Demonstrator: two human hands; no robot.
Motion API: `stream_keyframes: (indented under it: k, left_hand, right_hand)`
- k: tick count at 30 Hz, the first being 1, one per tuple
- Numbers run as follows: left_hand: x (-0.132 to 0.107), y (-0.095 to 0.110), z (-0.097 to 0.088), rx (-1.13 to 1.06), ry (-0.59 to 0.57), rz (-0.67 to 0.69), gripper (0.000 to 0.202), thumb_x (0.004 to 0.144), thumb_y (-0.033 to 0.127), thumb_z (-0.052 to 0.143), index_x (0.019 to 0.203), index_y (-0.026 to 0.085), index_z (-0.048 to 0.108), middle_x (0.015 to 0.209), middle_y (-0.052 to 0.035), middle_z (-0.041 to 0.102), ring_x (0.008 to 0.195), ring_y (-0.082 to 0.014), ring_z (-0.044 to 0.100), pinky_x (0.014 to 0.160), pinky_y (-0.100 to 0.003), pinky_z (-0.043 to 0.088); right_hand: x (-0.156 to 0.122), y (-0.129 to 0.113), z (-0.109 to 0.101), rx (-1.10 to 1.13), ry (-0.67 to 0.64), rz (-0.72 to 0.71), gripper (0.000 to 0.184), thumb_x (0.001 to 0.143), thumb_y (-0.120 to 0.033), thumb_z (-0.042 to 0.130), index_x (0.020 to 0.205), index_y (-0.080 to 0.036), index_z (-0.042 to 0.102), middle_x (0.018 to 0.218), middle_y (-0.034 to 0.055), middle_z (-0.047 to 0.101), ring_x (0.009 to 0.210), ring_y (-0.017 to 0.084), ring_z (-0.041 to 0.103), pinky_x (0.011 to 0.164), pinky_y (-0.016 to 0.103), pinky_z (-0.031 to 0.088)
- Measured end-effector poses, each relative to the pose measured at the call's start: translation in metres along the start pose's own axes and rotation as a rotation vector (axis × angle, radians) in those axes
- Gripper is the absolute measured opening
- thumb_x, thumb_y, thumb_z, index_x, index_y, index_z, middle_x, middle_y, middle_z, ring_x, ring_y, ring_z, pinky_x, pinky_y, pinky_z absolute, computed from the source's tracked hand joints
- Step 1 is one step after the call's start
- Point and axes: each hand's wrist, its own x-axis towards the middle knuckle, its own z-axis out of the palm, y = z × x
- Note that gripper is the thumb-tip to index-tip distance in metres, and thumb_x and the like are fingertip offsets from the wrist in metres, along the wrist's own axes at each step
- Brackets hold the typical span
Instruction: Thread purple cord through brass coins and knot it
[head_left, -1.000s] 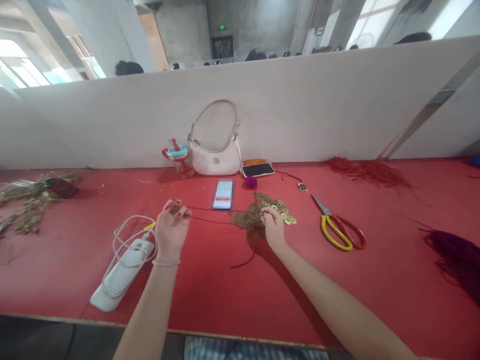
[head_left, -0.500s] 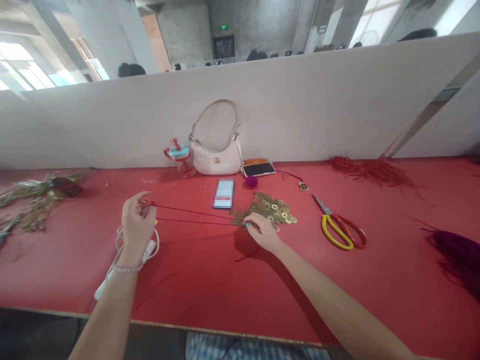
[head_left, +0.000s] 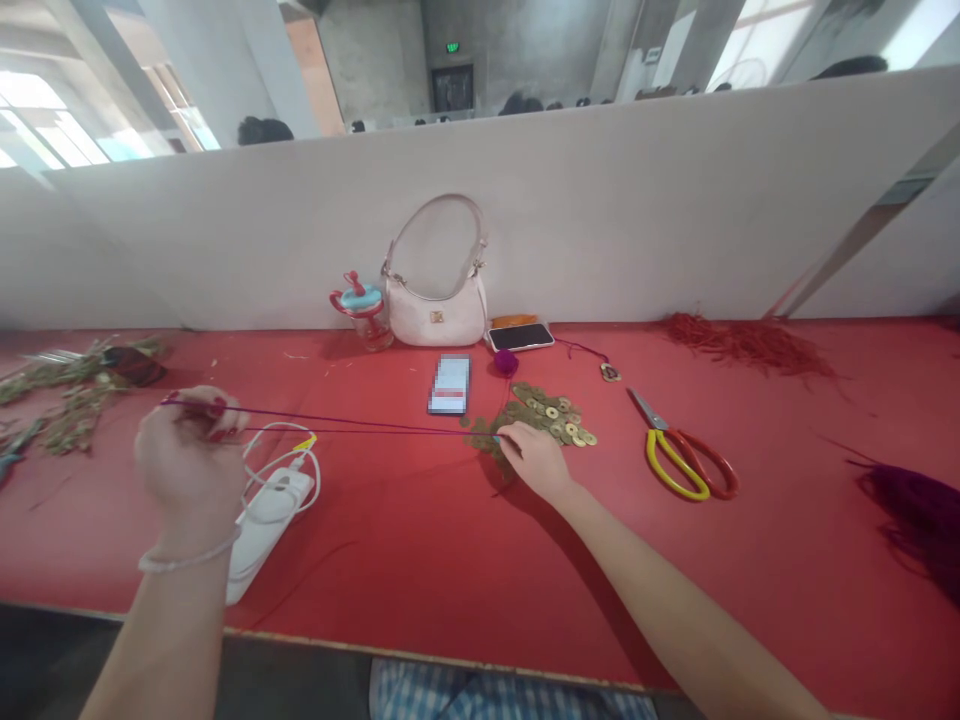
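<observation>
A dark purple cord (head_left: 360, 424) runs in two strands across the table between my hands. Its left end loops round the bent fingers of my left hand (head_left: 191, 455), which is raised over the table's left side. At the other end my right hand (head_left: 534, 458) pinches the strands between thumb and fingertips, by the near edge of a pile of brass coins (head_left: 551, 412) with holes. Just behind the coins sits a purple ball of cord (head_left: 506, 363), with a thread trailing down toward the pile. What lies inside my right fingers is hidden.
Scissors (head_left: 675, 455) with yellow and red handles lie right of the coins. A white power bank (head_left: 270, 525) with its cable is beside my left wrist. Phones (head_left: 450, 384), a cup (head_left: 365, 312) and a white handbag (head_left: 437, 312) stand toward the partition; purple cord (head_left: 919, 520) lies far right.
My left hand has moved left and nearer to me, drawing the two strands longer and uncovering the power bank. My right hand stays by the coins, pinching the cord.
</observation>
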Motion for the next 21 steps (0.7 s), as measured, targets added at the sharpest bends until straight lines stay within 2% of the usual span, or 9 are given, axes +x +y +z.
stream_keyframes:
  k: [3, 7, 10, 12, 14, 17, 19, 21]
  left_hand:
    - [-0.002, 0.009, -0.003, -0.168, -0.005, -0.082, 0.010, 0.058, 0.022, 0.038, 0.056, 0.018, 0.028, 0.051, 0.0058, 0.026, 0.041, -0.0043, 0.020, 0.041, -0.020, 0.019]
    - [-0.001, 0.008, -0.009, -0.337, 0.027, -0.161, 0.007, 0.057, 0.020, 0.040, 0.056, 0.019, 0.033, 0.049, 0.0058, 0.030, 0.039, -0.0057, 0.021, 0.040, -0.021, 0.017]
    - [0.002, 0.005, -0.014, -0.428, 0.013, -0.184, 0.002, 0.057, 0.018, 0.040, 0.057, 0.018, 0.039, 0.050, 0.0049, 0.036, 0.038, -0.0061, 0.021, 0.038, -0.021, 0.016]
    - [0.006, 0.002, -0.019, -0.451, 0.004, -0.183, 0.003, 0.060, 0.018, 0.040, 0.058, 0.017, 0.042, 0.051, 0.0045, 0.037, 0.039, -0.0062, 0.023, 0.037, -0.021, 0.016]
    - [0.011, -0.002, -0.025, -0.477, -0.001, -0.195, 0.008, 0.062, 0.018, 0.038, 0.063, 0.016, 0.046, 0.051, 0.0051, 0.035, 0.038, -0.0061, 0.022, 0.036, -0.020, 0.017]
    - [0.020, -0.012, -0.036, -0.496, 0.036, -0.294, 0.011, 0.064, 0.016, 0.036, 0.066, 0.015, 0.047, 0.053, 0.0045, 0.036, 0.039, -0.0062, 0.027, 0.037, -0.019, 0.021]
    - [0.027, -0.022, -0.043, -0.488, 0.083, -0.395, 0.010, 0.062, 0.014, 0.034, 0.063, 0.015, 0.044, 0.051, 0.0038, 0.036, 0.039, -0.0068, 0.030, 0.037, -0.019, 0.023]
    - [0.032, -0.033, -0.050, -0.467, 0.129, -0.483, 0.013, 0.059, 0.007, 0.034, 0.063, 0.015, 0.044, 0.046, 0.0067, 0.027, 0.035, -0.0060, 0.023, 0.036, -0.019, 0.019]
  right_hand:
    - [0.002, 0.007, -0.007, -0.053, 0.040, -0.040, 0.020, 0.086, -0.021, 0.042, 0.081, -0.017, 0.060, 0.075, 0.0057, 0.062, 0.071, 0.018, 0.056, 0.068, 0.030, 0.038]
    - [0.006, 0.018, -0.018, -0.094, 0.127, -0.055, 0.018, 0.085, -0.022, 0.044, 0.079, -0.016, 0.060, 0.079, 0.0074, 0.060, 0.080, 0.020, 0.054, 0.074, 0.034, 0.037]
    - [0.007, 0.028, -0.027, -0.010, 0.195, -0.020, 0.016, 0.083, -0.023, 0.046, 0.077, -0.017, 0.060, 0.088, 0.0086, 0.059, 0.087, 0.021, 0.052, 0.079, 0.035, 0.037]
    - [0.006, 0.034, -0.032, 0.132, 0.180, -0.002, 0.016, 0.084, -0.024, 0.044, 0.078, -0.018, 0.058, 0.092, 0.0078, 0.060, 0.091, 0.021, 0.052, 0.083, 0.035, 0.038]
    - [0.003, 0.038, -0.038, 0.305, 0.137, 0.076, 0.017, 0.084, -0.026, 0.042, 0.080, -0.019, 0.057, 0.091, 0.0066, 0.060, 0.089, 0.019, 0.054, 0.080, 0.032, 0.041]
    - [-0.003, 0.040, -0.047, 0.478, 0.047, 0.281, 0.020, 0.085, -0.031, 0.041, 0.076, -0.019, 0.054, 0.073, 0.0023, 0.057, 0.068, 0.015, 0.054, 0.062, 0.026, 0.043]
    - [-0.006, 0.040, -0.054, 0.516, 0.026, 0.352, 0.022, 0.084, -0.033, 0.041, 0.072, -0.018, 0.051, 0.064, -0.0006, 0.051, 0.060, 0.013, 0.050, 0.056, 0.023, 0.040]
    - [-0.006, 0.041, -0.061, 0.499, 0.035, 0.373, 0.023, 0.083, -0.034, 0.041, 0.069, -0.018, 0.049, 0.061, -0.0016, 0.048, 0.058, 0.012, 0.047, 0.054, 0.021, 0.038]
